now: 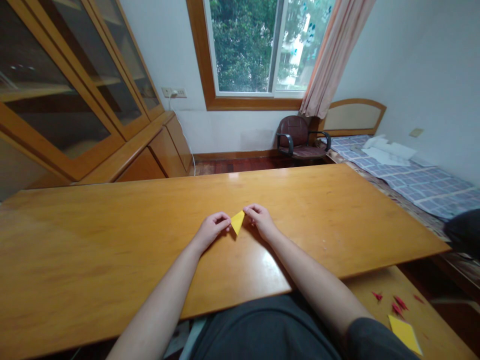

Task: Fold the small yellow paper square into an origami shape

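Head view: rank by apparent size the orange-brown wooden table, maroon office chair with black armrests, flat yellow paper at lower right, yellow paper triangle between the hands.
1. wooden table
2. office chair
3. flat yellow paper, visible part only
4. yellow paper triangle

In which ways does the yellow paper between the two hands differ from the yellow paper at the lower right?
The held paper looks like a triangle; the lower-right paper seems four-sided, though a dark sleeve hides part of it. The left hand and right hand pinch the held paper over the table, while the lower-right paper lies on a separate surface near red pieces. Both are yellow.
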A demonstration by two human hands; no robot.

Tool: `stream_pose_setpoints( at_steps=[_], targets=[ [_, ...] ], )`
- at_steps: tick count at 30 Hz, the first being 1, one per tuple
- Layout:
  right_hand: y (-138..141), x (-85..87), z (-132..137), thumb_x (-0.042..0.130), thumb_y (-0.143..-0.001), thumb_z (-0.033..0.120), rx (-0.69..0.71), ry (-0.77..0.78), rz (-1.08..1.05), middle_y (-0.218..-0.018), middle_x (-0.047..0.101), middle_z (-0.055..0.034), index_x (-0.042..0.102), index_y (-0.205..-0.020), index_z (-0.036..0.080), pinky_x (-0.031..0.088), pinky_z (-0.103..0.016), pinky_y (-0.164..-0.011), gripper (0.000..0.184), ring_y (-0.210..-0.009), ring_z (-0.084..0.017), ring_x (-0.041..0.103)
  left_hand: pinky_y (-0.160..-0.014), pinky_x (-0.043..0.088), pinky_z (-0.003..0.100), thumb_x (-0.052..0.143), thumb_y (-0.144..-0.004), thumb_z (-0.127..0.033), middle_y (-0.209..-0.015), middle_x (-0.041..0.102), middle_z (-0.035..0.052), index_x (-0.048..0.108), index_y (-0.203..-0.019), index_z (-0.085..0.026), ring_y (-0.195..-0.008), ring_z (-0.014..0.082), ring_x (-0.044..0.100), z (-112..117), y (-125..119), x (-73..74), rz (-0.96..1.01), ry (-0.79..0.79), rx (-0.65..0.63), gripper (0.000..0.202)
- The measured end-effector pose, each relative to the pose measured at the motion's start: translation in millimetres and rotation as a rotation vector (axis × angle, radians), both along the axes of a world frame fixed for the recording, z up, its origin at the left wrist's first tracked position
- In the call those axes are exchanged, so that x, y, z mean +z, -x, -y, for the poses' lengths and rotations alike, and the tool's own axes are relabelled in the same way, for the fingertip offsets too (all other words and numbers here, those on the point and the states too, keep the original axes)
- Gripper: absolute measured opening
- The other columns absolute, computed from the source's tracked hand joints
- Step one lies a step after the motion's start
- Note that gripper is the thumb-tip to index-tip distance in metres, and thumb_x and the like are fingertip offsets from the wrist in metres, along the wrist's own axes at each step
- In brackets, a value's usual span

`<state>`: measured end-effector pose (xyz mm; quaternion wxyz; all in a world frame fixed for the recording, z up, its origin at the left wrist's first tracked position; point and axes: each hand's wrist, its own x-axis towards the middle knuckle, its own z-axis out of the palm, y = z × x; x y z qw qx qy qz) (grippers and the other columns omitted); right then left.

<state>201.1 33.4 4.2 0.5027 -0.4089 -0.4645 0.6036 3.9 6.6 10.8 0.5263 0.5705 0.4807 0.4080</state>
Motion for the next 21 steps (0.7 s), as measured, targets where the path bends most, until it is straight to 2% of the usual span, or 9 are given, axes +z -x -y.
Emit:
stream_pose_setpoints(
  at_steps=[4,10,17,21],
  targets=[
    [-1.1,-5.3,-3.0,0.074,-0.07,0.051,-0.02,0.012,-0.004,-0.052,0.046,0.0062,0.061,-0.07,0.018,0.024,-0.024,-0.047,0.035,-0.047,-0.009,0.036,-0.061,0.042,0.024,0.069,-0.073,-0.037,-0.064,0.062,0.0,0.063,-0.073,-0.016,-0.061,0.0131,0.055,0.8,-1.3,3.1,-0.006,-0.002,0.003,0.022],
    [-1.3,-7.7,-4.4,0.069,-0.077,0.056,-0.027,-0.02,0.004,-0.05,0.044,0.0067,0.061,-0.072,0.018,0.025,-0.023,-0.047,0.039,-0.046,-0.009,0.038,-0.06,0.041,0.024,0.071,-0.073,-0.041,-0.062,0.06,-0.0006,0.062,-0.072,-0.015,-0.059,0.0122,0.053,0.4,-2.7,3.5,0.024,0.016,0.04,0.026],
    [1.9,0.6,2.7,0.07,-0.077,0.056,0.139,-0.129,0.133,-0.058,0.052,0.004,0.064,-0.073,0.017,0.031,-0.024,-0.053,0.04,-0.054,-0.009,0.043,-0.059,0.042,0.024,0.072,-0.073,-0.043,-0.063,0.062,0.0007,0.064,-0.074,-0.014,-0.058,0.0121,0.053,-0.9,-2.4,1.1,0.036,0.023,0.074,0.03],
    [-0.2,1.2,3.4,0.069,-0.078,0.055,0.161,-0.109,0.135,-0.055,0.052,0.0039,0.061,-0.069,0.017,0.03,-0.024,-0.052,0.04,-0.052,-0.009,0.043,-0.059,0.042,0.024,0.071,-0.072,-0.042,-0.063,0.062,0.0008,0.064,-0.074,-0.014,-0.058,0.0123,0.054,-0.5,-2.8,2.0,0.034,0.045,0.057,0.029]
  ],
)
